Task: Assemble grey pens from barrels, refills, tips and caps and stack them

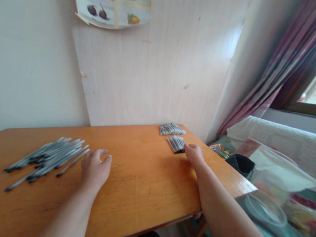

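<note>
A loose heap of slim pens [51,154] with pale clear barrels and black ends lies on the left of the wooden table. Just right of it is my left hand [95,166], thumb and fingers apart, with nothing in it. One pen [72,161] lies apart at the heap's right edge, nearest that hand. Toward the right, a neat row of similar pens [175,143] lies side by side, black ends toward me. My right hand [193,153] is at the right end of this row, fingers closed at a pen's black end; the pen is mostly hidden.
Behind the near row lies another bundle of pens [171,129], by the table's back edge. The orange-brown table [140,184] meets the wall panel. Beyond its right edge are a black container [240,164], a clear plastic tub [266,211] and white cloth.
</note>
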A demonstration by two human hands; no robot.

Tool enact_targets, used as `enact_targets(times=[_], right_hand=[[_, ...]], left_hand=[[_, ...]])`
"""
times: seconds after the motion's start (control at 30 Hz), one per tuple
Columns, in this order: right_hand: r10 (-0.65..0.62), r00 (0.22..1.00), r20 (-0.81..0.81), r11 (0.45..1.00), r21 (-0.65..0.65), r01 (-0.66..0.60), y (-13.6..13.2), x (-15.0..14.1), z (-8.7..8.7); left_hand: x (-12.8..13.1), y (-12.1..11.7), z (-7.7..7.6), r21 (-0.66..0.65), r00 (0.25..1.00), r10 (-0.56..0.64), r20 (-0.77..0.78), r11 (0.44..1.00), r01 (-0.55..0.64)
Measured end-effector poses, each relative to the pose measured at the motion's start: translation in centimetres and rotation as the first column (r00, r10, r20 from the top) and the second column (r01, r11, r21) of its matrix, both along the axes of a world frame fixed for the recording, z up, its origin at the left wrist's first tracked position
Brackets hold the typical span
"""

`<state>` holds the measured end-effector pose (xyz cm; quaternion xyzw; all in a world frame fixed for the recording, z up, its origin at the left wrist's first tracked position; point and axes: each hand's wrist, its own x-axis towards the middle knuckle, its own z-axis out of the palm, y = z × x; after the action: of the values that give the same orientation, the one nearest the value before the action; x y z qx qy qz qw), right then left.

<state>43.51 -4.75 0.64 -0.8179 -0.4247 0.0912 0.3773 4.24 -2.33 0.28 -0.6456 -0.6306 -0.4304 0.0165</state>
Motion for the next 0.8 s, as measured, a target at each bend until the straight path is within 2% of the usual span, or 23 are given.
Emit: enact_targets(times=[0.1,0.27,0.4,0.47,0.53,0.6,0.67,0.73,0.8], right_hand=[[0.042,0.998,0.040,0.998,0.035,-0.043,-0.1,-0.6,-0.1],[0.232,0.967,0.105,0.955,0.167,-0.247,-0.4,-3.4,0.4],[0.435,0.872,0.223,0.858,0.193,-0.477,-2.8,-8.0,1.9],[0.533,0.814,0.232,0.790,0.207,-0.577,-5.0,-10.8,2.4],[0.632,0.747,0.207,0.719,0.203,-0.665,-7.5,-13.8,2.3],[0.740,0.657,0.143,0.631,0.188,-0.752,-10.1,-16.6,1.8],[0.842,0.537,0.051,0.523,0.168,-0.836,-12.6,-19.1,1.0],[0.914,0.401,-0.062,0.406,0.151,-0.901,-14.7,-21.1,0.2],[0.956,0.270,-0.117,0.285,0.135,-0.949,-16.4,-22.8,-0.4]], left_hand=[[0.2,-0.7,0.2,0.067,0.999,-0.027,0.042,0.997,0.024],[1.0,-2.6,1.2,0.266,0.974,-0.077,0.214,0.964,0.018],[1.9,-5.1,3.2,0.373,0.932,-0.152,0.328,0.928,0.020],[2.0,-7.4,3.9,0.397,0.914,-0.192,0.356,0.917,0.038],[1.8,-10.6,4.1,0.421,0.906,-0.239,0.348,0.904,0.077],[1.2,-14.2,3.4,0.419,0.911,-0.281,0.302,0.897,0.138],[0.2,-17.9,1.9,0.400,0.922,-0.281,0.267,0.902,0.159],[-1.1,-21.2,-0.4,0.372,0.939,-0.252,0.233,0.915,0.154],[-2.5,-23.9,-3.5,0.313,0.958,-0.185,0.220,0.943,0.111]])
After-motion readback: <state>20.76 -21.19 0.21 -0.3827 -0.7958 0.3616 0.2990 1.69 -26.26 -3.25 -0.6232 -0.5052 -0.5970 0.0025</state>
